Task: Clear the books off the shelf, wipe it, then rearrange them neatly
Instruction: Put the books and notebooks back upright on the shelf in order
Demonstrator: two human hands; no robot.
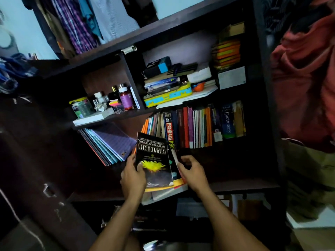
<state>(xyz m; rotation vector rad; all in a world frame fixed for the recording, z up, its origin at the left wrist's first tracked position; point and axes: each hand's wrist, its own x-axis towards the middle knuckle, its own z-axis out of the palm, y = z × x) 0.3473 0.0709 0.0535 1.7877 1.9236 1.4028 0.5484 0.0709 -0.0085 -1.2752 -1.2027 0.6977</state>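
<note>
A dark wooden bookshelf (235,185) fills the view. My left hand (133,176) grips the left edge of a black dictionary with a yellow flower on its cover (154,160), thumb on the cover. My right hand (194,173) holds the right side of the small bundle of books (176,180) behind that dictionary. The bundle leans out over the shelf's front edge. A row of upright books (199,127) stands at the back of the same shelf. Purple and blue notebooks (108,142) lean at the left.
The shelf above holds a stack of books with a yellow and blue case (168,96), an orange stack (226,53), and bottles and jars (125,96) in the left compartment. Clothes hang at top left (76,24). A red cloth (304,78) hangs at right.
</note>
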